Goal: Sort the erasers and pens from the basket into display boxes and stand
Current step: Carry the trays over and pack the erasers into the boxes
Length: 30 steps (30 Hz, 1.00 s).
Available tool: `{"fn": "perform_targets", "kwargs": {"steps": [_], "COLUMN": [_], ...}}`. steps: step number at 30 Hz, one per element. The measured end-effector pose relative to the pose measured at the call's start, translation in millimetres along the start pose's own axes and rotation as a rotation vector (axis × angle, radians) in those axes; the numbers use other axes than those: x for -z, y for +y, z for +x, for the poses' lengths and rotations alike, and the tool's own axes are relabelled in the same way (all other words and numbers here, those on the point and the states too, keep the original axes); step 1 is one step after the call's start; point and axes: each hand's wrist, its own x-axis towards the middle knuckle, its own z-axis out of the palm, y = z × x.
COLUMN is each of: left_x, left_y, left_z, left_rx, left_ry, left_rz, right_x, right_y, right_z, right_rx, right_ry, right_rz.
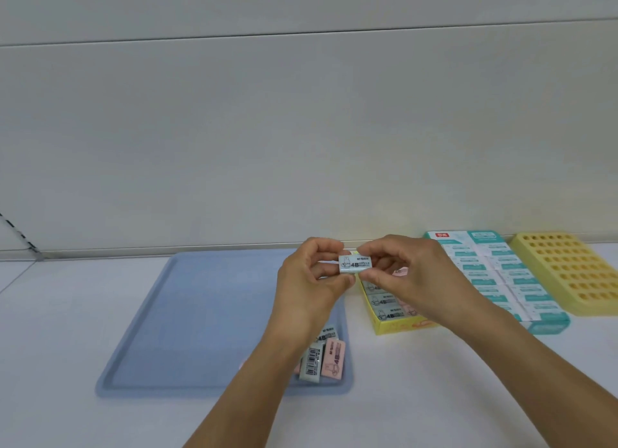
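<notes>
Both hands, left hand (pixel 307 273) & right hand (pixel 414 273), pinch one pale eraser (pixel 355 264) by its ends, held above the tray (pixel 200 314) near the yellow box (pixel 384 329) toward the worktop's back edge. Risk: slips during handover, or lands in wrong colour row.

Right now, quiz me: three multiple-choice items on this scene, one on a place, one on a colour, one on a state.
1. Where do the loose erasers lie?
A. blue tray's near right corner
B. inside the yellow stand
C. on the bare table

2. What colour is the holed stand?
A. teal
B. yellow
C. pink

3. How is the 4B eraser held?
A. left hand alone
B. lying in the tray
C. pinched by both hands

Answers: 1 A, they sit in the blue tray; 2 B, plainly yellow; 3 C, left hand and right hand pinch its ends.
</notes>
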Motion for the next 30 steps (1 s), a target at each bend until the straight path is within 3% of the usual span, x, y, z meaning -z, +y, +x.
{"fn": "perform_targets", "kwargs": {"steps": [4,8,14,17,20,23,26,30], "left_x": [-1.6,-6.1,-4.5,15.9,52.8,81.1,90.8,90.0], "left_y": [-7.7,-11.3,-18.3,-6.3,5.6,6.6,-5.8,-26.8], "left_z": [-0.3,-3.9,6.4,13.1,8.1,-13.4,-30.2,-23.8], "left_rx": [0.042,0.0,-0.026,-0.039,-0.042,-0.001,-0.009,-0.119], "left_ry": [-0.087,-0.227,-0.343,-0.295,-0.286,-0.392,-0.49,-0.393], "left_rz": [0.364,0.719,0.747,0.678,0.628,0.76,0.911,0.875], "right_x": [12.7,15.4,-1.2,-3.9,-3.5,-8.9,-27.1,-45.1], "right_y": [23.5,38.1,39.1,38.1,29.5,3.1,-21.9,-30.3], "right_z": [3.9,3.5,8.6,8.2,0.5,-12.6,-20.2,-12.3], "right_rx": [0.025,-0.004,-0.051,-0.063,0.044,0.111,0.137,0.098], "right_ry": [0.007,-0.092,-0.062,-0.034,0.016,-0.16,-0.457,-0.506], "right_rz": [-0.195,-0.332,-0.251,-0.317,-0.371,-0.219,-0.359,-0.545]}}
